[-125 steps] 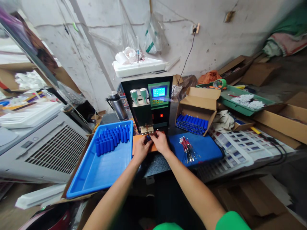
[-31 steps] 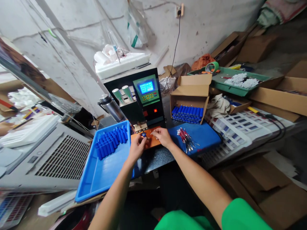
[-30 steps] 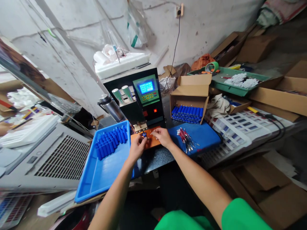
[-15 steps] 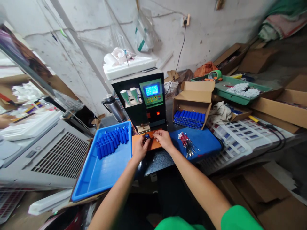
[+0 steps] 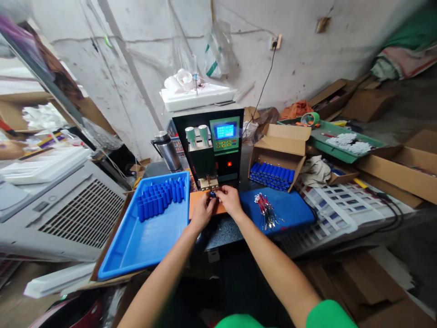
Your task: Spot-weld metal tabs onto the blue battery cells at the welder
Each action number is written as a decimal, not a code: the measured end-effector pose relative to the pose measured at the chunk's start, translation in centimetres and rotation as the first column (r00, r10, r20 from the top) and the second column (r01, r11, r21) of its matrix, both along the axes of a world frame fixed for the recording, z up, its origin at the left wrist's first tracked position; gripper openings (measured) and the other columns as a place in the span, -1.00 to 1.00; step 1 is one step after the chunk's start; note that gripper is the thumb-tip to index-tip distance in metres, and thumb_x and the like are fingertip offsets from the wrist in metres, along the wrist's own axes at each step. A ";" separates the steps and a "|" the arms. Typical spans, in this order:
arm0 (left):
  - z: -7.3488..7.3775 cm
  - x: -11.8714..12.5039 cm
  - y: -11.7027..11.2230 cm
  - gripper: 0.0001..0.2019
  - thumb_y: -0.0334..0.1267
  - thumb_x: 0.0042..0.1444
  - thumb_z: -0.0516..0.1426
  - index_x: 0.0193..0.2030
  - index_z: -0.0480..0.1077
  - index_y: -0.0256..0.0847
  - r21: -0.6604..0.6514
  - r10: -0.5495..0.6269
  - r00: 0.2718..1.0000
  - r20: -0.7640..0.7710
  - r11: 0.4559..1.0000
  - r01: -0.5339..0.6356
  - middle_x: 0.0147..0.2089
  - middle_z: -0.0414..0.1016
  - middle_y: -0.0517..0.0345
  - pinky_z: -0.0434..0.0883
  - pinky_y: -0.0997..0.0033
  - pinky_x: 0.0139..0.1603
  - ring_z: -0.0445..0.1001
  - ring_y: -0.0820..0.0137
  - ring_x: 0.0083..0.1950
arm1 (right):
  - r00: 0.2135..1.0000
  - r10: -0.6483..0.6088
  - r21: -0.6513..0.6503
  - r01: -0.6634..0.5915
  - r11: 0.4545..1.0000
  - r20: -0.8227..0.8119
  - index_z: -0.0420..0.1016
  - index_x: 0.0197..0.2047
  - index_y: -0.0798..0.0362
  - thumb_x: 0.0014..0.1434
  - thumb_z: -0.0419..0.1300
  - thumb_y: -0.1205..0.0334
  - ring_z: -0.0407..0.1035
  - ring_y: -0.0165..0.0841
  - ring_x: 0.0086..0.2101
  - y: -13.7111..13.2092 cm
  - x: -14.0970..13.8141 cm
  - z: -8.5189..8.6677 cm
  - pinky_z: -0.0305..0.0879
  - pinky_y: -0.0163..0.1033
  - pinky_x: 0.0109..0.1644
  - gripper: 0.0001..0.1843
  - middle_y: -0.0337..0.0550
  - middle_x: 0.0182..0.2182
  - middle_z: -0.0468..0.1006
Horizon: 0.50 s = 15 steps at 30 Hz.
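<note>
At the far left, a pale air cooler [image 5: 44,207] is showing its slatted grille. Beside the left end of the desk [image 5: 221,233], a blue plastic tray [image 5: 143,246] is lying at a slant, and rows of blue cylindrical cells [image 5: 159,200] are standing in its back half. A steel vacuum flask [image 5: 168,150] is standing near the desk's back left corner. By the middle of the front edge, the left hand [image 5: 202,212] is curling thumb and fingers closely round a single battery cell [image 5: 212,194], covering most of it, so its tilt is hard to tell. The battery cell is sitting over an orange board [image 5: 194,200], right by the electrode pins of a black spot welder [image 5: 201,161]; whether they are touching cannot be told. A white foam tray [image 5: 198,98] is resting on top of the spot welder. The right hand [image 5: 231,200] is holding its thumb and fingertips nearly together just beside the battery cell; whether it is gripping anything cannot be seen. Farther right along the front edge, a bundle of wire leads [image 5: 268,212] is lying on a blue mat [image 5: 292,205]. Behind the blue mat, an opened cardboard box [image 5: 285,145] is holding stacked blue cells [image 5: 272,175]. Past the desk's right end, a green tray [image 5: 341,155] is carrying small white pieces [image 5: 350,142].
</note>
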<state>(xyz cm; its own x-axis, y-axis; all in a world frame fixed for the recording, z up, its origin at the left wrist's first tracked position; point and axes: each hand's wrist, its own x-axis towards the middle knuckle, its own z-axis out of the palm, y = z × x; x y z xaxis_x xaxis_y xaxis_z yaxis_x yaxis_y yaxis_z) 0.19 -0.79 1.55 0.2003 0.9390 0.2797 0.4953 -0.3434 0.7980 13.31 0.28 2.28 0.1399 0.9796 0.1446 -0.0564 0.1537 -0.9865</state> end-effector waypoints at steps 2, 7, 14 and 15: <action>0.0 0.0 0.0 -0.72 -0.19 0.22 0.03 -0.01 0.37 -0.28 0.009 0.003 1.000 -0.004 1.000 -0.003 -0.31 0.48 0.13 0.33 0.40 -0.25 0.40 0.39 -0.33 | 0.998 -0.023 0.023 0.022 1.000 0.062 0.44 -0.53 0.07 0.02 0.20 0.02 0.25 -0.43 -0.57 0.1 -0.1 -0.3 0.10 -0.36 -0.50 -0.72 -0.30 -0.66 0.40; 0.1 -0.1 0.0 -0.70 -0.20 0.22 0.03 0.01 0.37 -0.29 0.009 -0.010 1.000 0.028 1.000 0.010 -0.28 0.50 0.11 0.36 0.38 -0.20 0.43 0.37 -0.29 | 0.987 -0.054 0.032 0.050 0.998 0.152 0.49 -0.46 0.06 0.05 0.18 -0.02 0.33 -0.39 -0.51 0.3 -0.2 -0.9 0.16 -0.36 -0.47 -0.69 -0.25 -0.58 0.49; 0.1 0.0 0.0 -0.70 -0.19 0.22 0.04 0.02 0.38 -0.28 0.004 -0.024 0.996 0.082 1.000 0.024 -0.14 0.54 0.04 0.39 0.33 -0.09 0.48 0.31 -0.16 | 0.984 -0.063 0.033 0.058 0.998 0.168 0.49 -0.42 0.05 0.07 0.17 -0.04 0.33 -0.39 -0.51 0.5 -0.3 -1.2 0.16 -0.37 -0.48 -0.69 -0.25 -0.54 0.51; 0.1 0.0 0.0 -0.70 -0.19 0.22 0.04 0.01 0.38 -0.28 0.004 -0.024 0.996 0.085 1.000 0.024 -0.13 0.54 0.03 0.40 0.32 -0.08 0.49 0.31 -0.15 | 0.984 -0.062 0.035 0.057 0.998 0.164 0.48 -0.42 0.05 0.07 0.17 -0.03 0.33 -0.39 -0.51 0.5 -0.3 -1.2 0.16 -0.37 -0.48 -0.69 -0.25 -0.55 0.51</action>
